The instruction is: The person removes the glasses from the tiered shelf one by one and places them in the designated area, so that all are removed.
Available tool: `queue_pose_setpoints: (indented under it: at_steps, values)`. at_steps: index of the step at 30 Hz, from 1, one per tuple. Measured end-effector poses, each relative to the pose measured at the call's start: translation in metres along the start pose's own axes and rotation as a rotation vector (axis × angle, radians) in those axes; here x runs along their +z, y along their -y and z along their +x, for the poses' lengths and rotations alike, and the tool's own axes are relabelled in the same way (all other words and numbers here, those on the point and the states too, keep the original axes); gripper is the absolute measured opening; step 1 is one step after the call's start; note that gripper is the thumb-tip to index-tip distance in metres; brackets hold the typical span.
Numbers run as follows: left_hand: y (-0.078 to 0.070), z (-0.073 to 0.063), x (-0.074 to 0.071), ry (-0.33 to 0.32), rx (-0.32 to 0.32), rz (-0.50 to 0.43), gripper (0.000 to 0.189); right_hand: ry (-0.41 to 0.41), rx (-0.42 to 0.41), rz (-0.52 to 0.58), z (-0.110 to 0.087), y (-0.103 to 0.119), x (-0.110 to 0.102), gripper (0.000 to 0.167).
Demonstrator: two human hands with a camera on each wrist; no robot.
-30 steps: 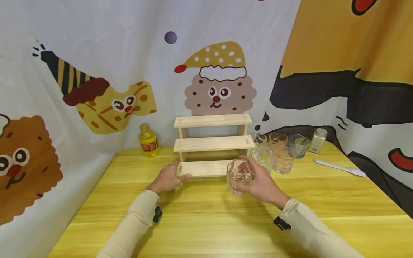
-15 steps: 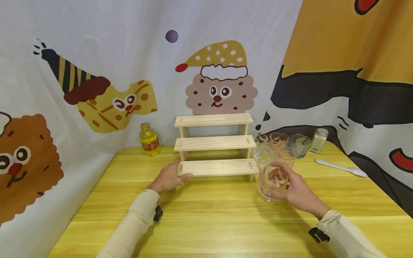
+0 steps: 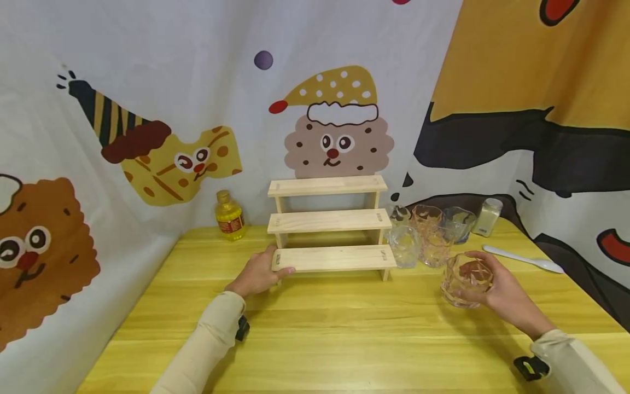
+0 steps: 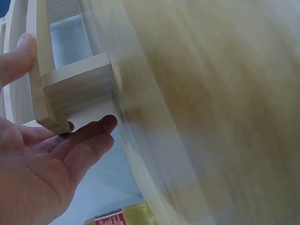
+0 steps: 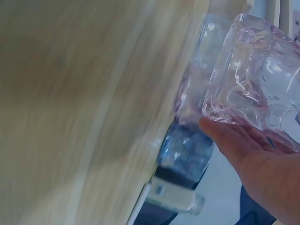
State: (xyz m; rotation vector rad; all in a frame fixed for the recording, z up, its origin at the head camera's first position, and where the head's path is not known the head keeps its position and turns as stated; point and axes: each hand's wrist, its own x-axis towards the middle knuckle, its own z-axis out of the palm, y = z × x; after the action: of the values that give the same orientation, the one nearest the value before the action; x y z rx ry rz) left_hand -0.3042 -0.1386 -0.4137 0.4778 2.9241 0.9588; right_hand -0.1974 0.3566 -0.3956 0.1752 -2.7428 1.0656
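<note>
A three-tier wooden step shelf (image 3: 334,258) stands against the backdrop in the head view. My left hand (image 3: 257,272) grips the left end of its lowest board, thumb along the front edge; in the left wrist view the fingers (image 4: 89,150) lie beside the board's end and leg. To the right of the shelf, my right hand (image 3: 509,298) holds a faceted, pink-tinted drinking glass (image 3: 462,282) by its side, mouth up. The right wrist view shows this glass (image 5: 253,75) close up, raised off the table, the thumb near its base.
Several glasses (image 3: 405,247), clear, pinkish and bluish, cluster just right of the shelf. Behind them stands a white-capped jar (image 3: 487,218), with a white spoon (image 3: 524,259) lying in front. A yellow oil bottle (image 3: 229,217) is left of the shelf on the wooden table (image 3: 315,339).
My right hand has carried the glass rightward, from in front of the lowest board to right of the shelf. My left hand has kept its hold on the board.
</note>
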Motion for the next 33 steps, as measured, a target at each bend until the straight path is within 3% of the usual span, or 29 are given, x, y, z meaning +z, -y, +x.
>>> queue_pose_setpoints:
  at_steps: [11,22,33]
  values:
    - [0.000,-0.002,0.000,-0.002,-0.011,-0.017,0.079,-0.027,0.118,0.037,0.016,-0.024,-0.014,0.096]
    - [0.001,0.001,0.002,-0.008,0.005,-0.022,0.080,-0.044,0.224,0.054,0.050,-0.044,-0.023,0.111]
    - [0.005,0.003,0.003,-0.009,0.017,-0.015,0.079,-0.045,0.258,0.056,0.069,-0.050,-0.019,0.109]
